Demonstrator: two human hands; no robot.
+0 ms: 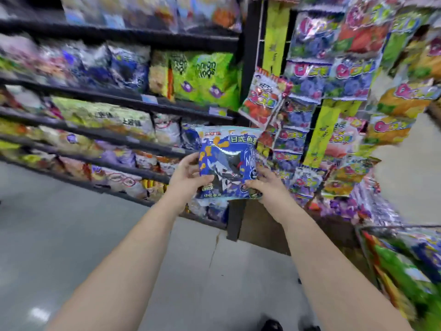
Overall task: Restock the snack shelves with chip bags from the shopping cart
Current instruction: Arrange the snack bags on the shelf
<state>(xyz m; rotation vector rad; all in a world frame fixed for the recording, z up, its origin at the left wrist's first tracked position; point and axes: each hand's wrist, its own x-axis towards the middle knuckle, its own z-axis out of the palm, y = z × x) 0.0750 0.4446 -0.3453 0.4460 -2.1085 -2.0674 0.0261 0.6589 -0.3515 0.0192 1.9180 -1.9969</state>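
both hands hold one glossy blue and white chip bag with dark print [228, 161] upright in front of the black metal snack shelves [119, 99], at about the level of the lower shelves, near the black end post of the unit [235, 218]. left hand [188, 174] grips the bag's left edge, thumb curled over the front of the lower left part, other fingers wrapped behind and mostly hidden. right hand [265, 185] grips the lower right corner, thumb pinching across the front, fingers behind the bag, can't tell their spread. bag's top edge is free, bottom seam hangs just below the thumbs. shelves are packed with blurred bags, green ones [202, 77] above the held bag, bluish ones just behind its left side. hanging strips of small colourful snack packets [322, 96] crowd close on the right, nearly touching the bag's right edge. grey tile floor [71, 235] is open on the left. wire shopping cart with green and blue bags [405, 266] sits at lower right, well apart from the held bag.
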